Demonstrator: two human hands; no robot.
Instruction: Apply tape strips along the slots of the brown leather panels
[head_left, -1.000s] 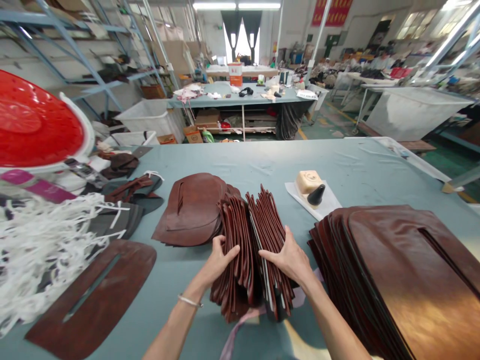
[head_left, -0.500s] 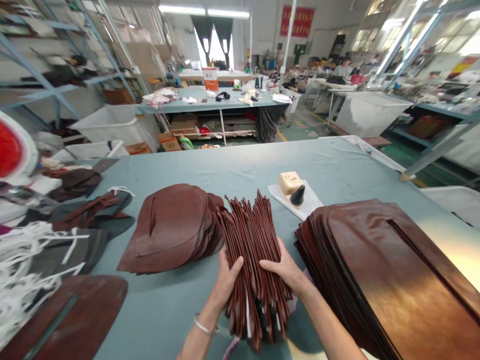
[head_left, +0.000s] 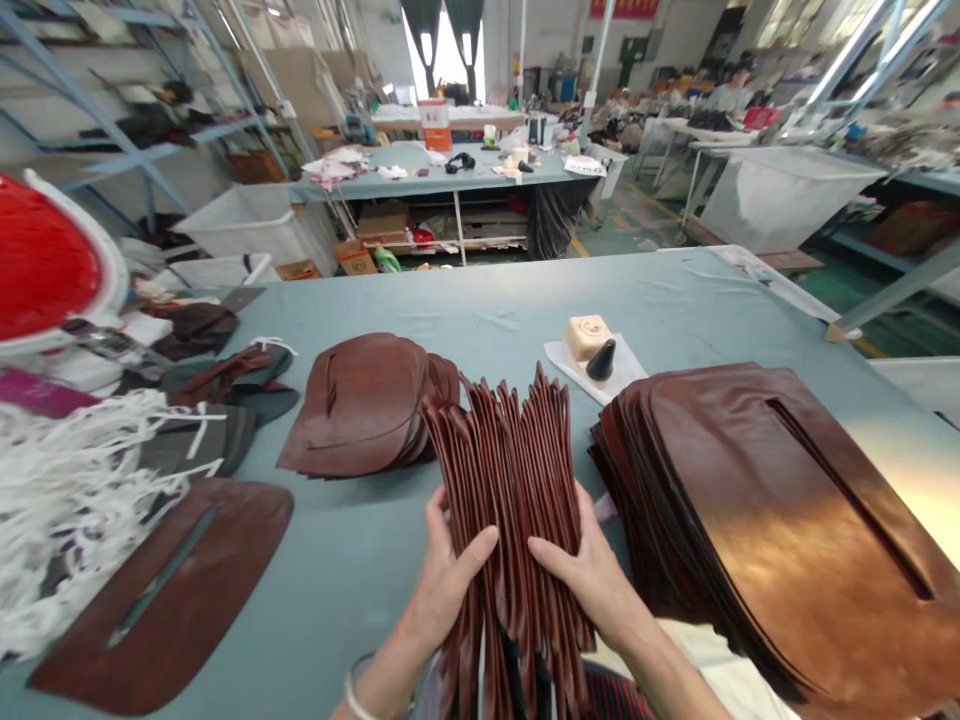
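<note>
A thick bundle of folded brown leather pieces (head_left: pixel 517 520) stands on edge between my hands at the near side of the table. My left hand (head_left: pixel 450 560) grips its left side, thumb over the front, and my right hand (head_left: pixel 581 565) presses in from the right the same way. Beyond my left hand lies a fanned stack of rounded brown leather panels (head_left: pixel 367 400), each with a slit. Right of my right hand rises a taller stack of large slotted leather panels (head_left: pixel 765 480). One slotted leather piece (head_left: pixel 217 580) lies flat at the left.
A cream block (head_left: pixel 587 338) and a black cone-shaped object (head_left: pixel 601 360) rest on white paper. Tangled white strips (head_left: pixel 82 510) and a red-filled, white-rimmed container (head_left: pixel 45 260) crowd the left side. Another worktable (head_left: pixel 420 185) stands beyond, with white bins (head_left: pixel 255 225) nearby.
My hands have drawn the leather bundle slightly nearer, and its lower end now drops past the bottom of the view. The view has tipped down and shifted left.
</note>
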